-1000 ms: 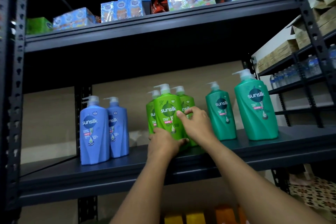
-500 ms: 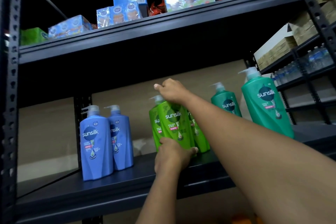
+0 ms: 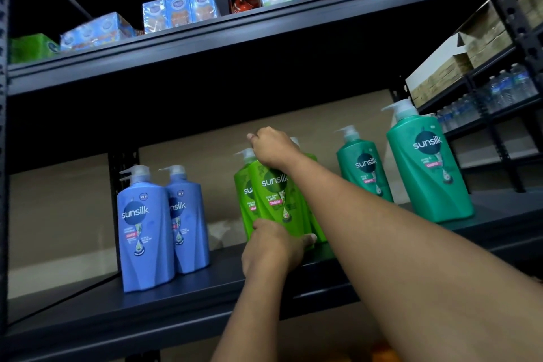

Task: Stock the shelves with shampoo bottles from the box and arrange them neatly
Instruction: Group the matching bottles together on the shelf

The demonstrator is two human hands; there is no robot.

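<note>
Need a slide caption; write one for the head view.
Both hands, left low, right on top, straighten the front light-green shampoo bottle.

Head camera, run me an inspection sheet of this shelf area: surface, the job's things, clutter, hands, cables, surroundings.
Surface: dark metal shelf, bottles standing on it.
Job's things: two blue bottles at left, one behind the other; a tight group of light green bottles in the middle; two teal bottles at right, all upright. The box is not in view.
Clutter: nothing seen.
Hands: left hand grips the base of the front light green bottle; right hand grips its top, pump hidden.
Cables: nothing seen.
Surroundings: blue cartons on the upper shelf; neighbouring rack with cardboard boxes and water bottles.
</note>
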